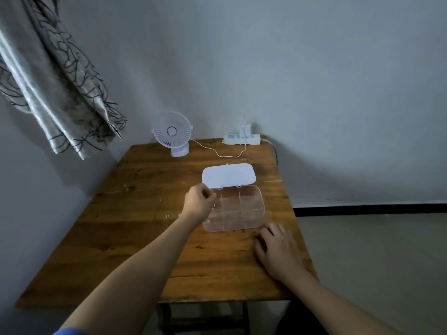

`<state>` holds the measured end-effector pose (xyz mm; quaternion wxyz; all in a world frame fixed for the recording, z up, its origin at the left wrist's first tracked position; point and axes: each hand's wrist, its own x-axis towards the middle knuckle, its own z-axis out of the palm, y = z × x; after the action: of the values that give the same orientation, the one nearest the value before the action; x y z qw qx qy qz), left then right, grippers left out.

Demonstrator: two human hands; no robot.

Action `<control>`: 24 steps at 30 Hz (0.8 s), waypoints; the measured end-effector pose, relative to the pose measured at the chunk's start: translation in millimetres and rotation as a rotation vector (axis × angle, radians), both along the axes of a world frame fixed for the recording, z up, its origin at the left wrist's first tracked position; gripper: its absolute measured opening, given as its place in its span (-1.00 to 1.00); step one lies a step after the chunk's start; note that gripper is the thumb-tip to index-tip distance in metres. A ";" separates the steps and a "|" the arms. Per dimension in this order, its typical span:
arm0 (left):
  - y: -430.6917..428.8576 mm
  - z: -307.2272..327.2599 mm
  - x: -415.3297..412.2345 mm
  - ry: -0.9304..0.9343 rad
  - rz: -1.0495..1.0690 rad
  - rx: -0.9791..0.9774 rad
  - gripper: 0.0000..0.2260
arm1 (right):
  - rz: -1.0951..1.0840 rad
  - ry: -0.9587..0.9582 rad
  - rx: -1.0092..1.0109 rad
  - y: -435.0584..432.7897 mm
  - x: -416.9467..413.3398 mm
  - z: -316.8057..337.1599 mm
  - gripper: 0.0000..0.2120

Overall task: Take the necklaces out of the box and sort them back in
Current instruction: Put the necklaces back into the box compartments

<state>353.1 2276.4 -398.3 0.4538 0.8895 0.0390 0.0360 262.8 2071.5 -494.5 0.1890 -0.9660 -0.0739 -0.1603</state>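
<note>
A clear plastic box [238,209] is seen on the wooden table [135,233], between the two hands and a little beyond the right one. Its white lid [228,175] is folded back flat on the table, just behind the box. Thin dividers are seen inside the box; whether necklaces lie in the compartments cannot be told.

The left hand [198,202] is held over the left end of the box, its fingers curled in and pinched together. Something thin may be held between them, but this cannot be told for sure. To the left of this hand, a small thin chain-like thing [167,217] is seen on the table.

The right hand [278,250] is laid flat on the table, fingers loosely spread, near the front right corner of the box; nothing is held in it.
</note>
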 end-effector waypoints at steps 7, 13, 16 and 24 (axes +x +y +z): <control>13.6 -33.2 -10.9 -0.161 -0.149 0.482 -0.86 | -0.002 0.011 -0.023 -1.2 3.3 -1.8 -0.80; 32.8 -27.4 -23.3 -0.259 -0.143 0.487 -0.93 | 0.002 -0.002 -0.020 -0.7 1.9 0.6 -0.83; 63.1 -22.0 -35.8 -0.205 -0.016 0.472 -0.92 | 0.008 -0.004 -0.034 -0.3 1.1 1.5 -0.85; 168.1 -42.3 -81.8 0.149 0.271 0.397 -0.84 | -0.014 0.035 -0.124 8.6 0.7 5.4 -0.84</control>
<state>271.3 2444.5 -440.5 0.2570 0.9481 0.1834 0.0377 263.5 2080.1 -489.1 0.1287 -0.9790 -0.0735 -0.1397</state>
